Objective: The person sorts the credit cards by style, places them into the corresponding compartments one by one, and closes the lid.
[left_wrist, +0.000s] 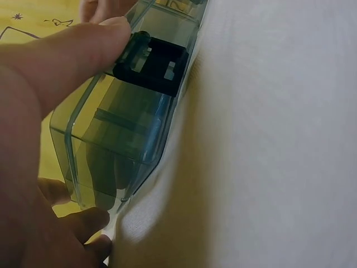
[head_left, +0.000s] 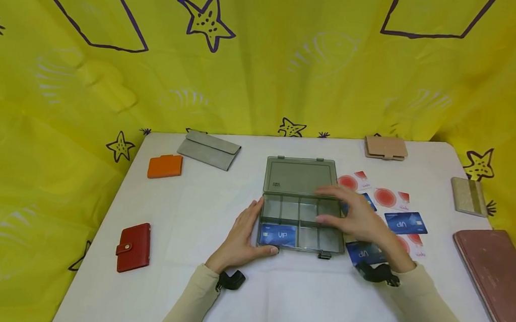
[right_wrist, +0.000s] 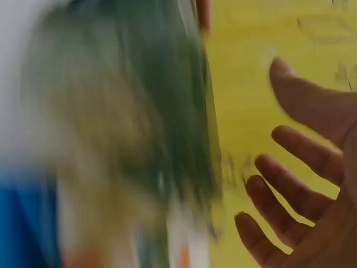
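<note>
Fingers of left hand (head_left: 243, 238) gripped near-left corner of organizer box (head_left: 302, 205), lid open; right hand (head_left: 355, 216) hovered spread, empty, above right compartments. One VIP card (head_left: 278, 235) stowed; loose cards (head_left: 390, 217) remained on table (head_left: 185, 276), so early stage.

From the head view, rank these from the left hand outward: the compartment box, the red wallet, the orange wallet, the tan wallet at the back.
1. Compartment box: held by the left hand.
2. Red wallet: to its left, near edge.
3. Orange wallet: back left.
4. Tan wallet: far back right.

Staged tabletop (head_left: 190, 216), yellow backdrop (head_left: 264, 80)
</note>
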Demonstrator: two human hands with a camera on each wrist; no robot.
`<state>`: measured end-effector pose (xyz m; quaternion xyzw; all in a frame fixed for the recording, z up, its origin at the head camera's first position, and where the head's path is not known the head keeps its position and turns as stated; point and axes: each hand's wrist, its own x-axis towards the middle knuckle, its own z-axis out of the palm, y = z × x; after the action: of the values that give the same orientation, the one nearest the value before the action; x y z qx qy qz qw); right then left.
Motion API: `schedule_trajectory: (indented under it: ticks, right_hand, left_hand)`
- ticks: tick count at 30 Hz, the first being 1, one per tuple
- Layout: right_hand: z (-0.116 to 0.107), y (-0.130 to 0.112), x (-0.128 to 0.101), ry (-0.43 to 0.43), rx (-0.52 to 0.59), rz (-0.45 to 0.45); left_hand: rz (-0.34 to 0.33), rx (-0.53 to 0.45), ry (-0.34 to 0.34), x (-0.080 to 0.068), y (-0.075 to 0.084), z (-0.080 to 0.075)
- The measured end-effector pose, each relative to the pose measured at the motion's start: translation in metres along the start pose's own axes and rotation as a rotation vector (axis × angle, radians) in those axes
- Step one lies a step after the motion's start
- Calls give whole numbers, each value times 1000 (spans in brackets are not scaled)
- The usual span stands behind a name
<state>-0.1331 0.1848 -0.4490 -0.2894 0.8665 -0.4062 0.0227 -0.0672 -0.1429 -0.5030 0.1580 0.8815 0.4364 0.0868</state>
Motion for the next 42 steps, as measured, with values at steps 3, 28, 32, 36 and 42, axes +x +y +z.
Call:
schedule_trajectory:
  ticks: [3, 28, 32, 36, 42]
  right_hand:
    - [-33, 17, -6, 13, -98, 80]
    - [-65, 79, -13, -125, -254, 196]
    - [-65, 78, -11, -175, -233, 214]
    - [-67, 79, -8, -218, -233, 234]
    - [-69, 79, -11, -193, -245, 243]
  left_hand:
    - [-15, -2, -1, -1, 0, 0]
    - [-23, 12, 3, 1, -1, 3]
    - [-23, 17, 5, 1, -2, 3]
    - [-25, 10, 6, 1, -2, 3]
    - [-23, 14, 7, 1, -1, 3]
